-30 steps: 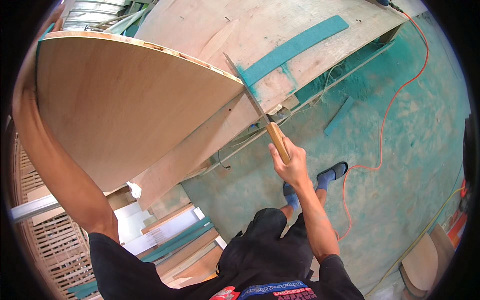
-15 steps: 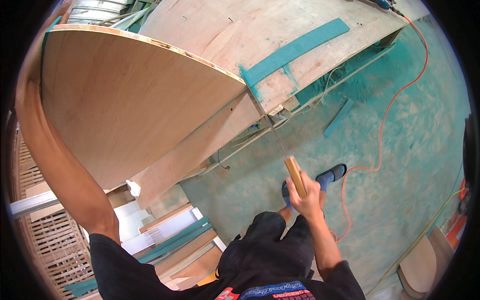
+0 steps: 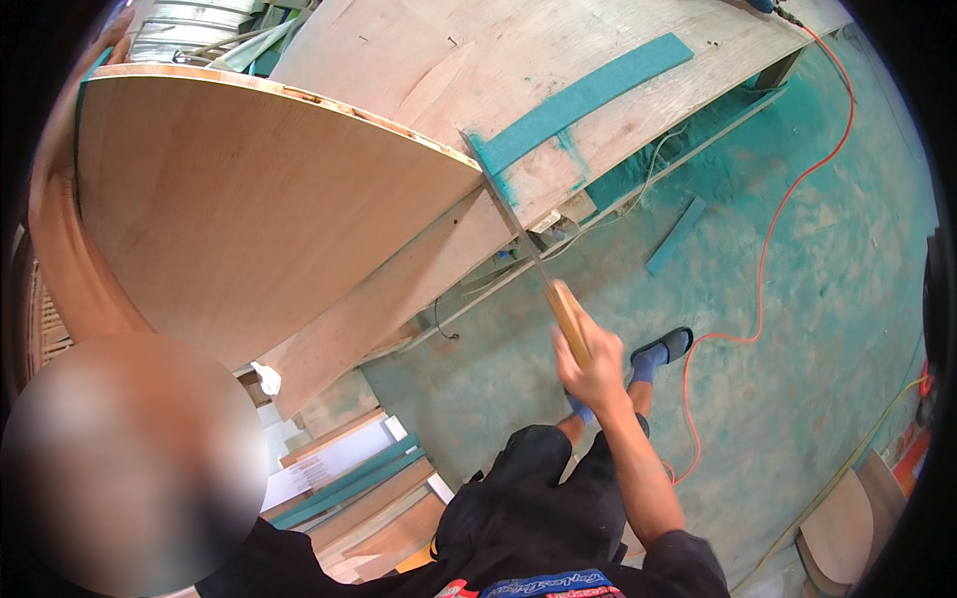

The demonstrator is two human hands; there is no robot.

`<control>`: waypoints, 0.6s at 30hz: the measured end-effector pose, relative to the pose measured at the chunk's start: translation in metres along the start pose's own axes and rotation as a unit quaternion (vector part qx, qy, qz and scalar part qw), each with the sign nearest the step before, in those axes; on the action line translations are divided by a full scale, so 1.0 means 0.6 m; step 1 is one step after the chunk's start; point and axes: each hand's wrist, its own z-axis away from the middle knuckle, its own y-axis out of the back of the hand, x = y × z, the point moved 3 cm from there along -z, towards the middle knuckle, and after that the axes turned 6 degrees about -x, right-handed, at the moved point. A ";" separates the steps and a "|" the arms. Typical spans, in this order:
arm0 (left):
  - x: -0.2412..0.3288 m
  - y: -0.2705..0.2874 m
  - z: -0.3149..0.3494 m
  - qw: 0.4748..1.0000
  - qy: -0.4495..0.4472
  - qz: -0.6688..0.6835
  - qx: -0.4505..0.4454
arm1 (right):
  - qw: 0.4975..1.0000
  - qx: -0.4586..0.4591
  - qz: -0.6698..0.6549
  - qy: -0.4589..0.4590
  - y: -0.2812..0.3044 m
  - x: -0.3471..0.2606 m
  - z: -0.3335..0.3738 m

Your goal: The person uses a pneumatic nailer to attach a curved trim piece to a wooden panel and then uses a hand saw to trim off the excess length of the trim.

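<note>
In my right hand (image 3: 590, 359), closed around its light wooden handle, is a handsaw (image 3: 533, 254). Its narrow blade runs away from me past the pointed corner of a large curved plywood panel (image 3: 269, 219), right beside the end of a teal strip (image 3: 588, 100) lying on the worktable. Teal dust surrounds that end. Far to the left, my left hand (image 3: 112, 42) grips the panel's other end, near a thin teal edge; only part of its fingers shows. The panel stands tilted, its pale layered edge uppermost.
The plywood worktable (image 3: 399, 60) spans the top. An orange cord (image 3: 763, 259) curves over the teal-stained floor, where a teal offcut (image 3: 678, 234) lies. Stacked boards (image 3: 369, 478) sit at lower left; curved panels (image 3: 837, 528) lean at lower right. A blurred patch hides the lower left.
My right hand has pushed the saw away from me and slightly left, so more blade reaches past the panel's corner. My left hand stays at the panel's far end.
</note>
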 end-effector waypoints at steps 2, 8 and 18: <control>0.003 -0.015 0.001 0.996 -0.018 -0.010 0.087 | 1.000 -0.022 0.006 -0.014 -0.029 0.000 -0.074; -0.032 0.028 -0.021 0.994 -0.051 -0.091 0.020 | 0.999 0.008 -0.038 0.022 0.009 0.009 0.078; -0.046 0.066 -0.045 0.985 -0.039 -0.169 0.009 | 0.997 0.054 -0.045 0.021 0.003 -0.011 0.062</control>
